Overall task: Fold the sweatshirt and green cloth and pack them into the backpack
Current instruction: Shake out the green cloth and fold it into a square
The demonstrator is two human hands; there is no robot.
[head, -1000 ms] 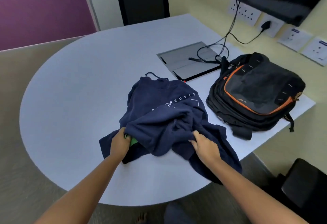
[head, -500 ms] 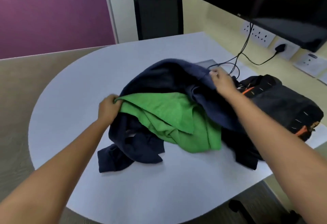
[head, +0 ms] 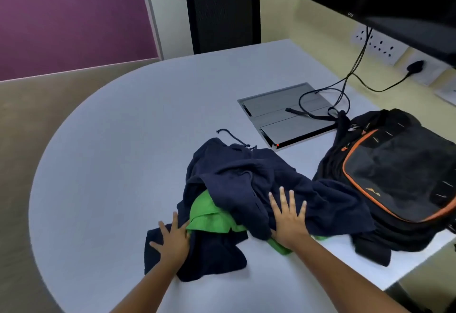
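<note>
At lower centre of the frame, a crumpled navy-blue fleece sweatshirt [head: 249, 184] lies heaped on the pale grey rounded table [head: 118, 154], unfolded. A bright green cloth [head: 209, 216] is bunched beneath it, showing at the heap's near edge. Left hand [head: 172, 241] rests flat on a dark sleeve portion at lower left of the heap, fingers straight and spread, grasping nothing. Right hand [head: 287, 219] presses flat on the sweatshirt's near right side, fingers extended and splayed, likewise grasping nothing. A black fabric backpack with orange piping [head: 394, 177] lies at right of frame, touching the sweatshirt's edge. Above the heap, a grey metal cable hatch [head: 283, 112] sits in the tabletop. A black mesh chair [head: 222, 16] stands at upper centre.
</note>
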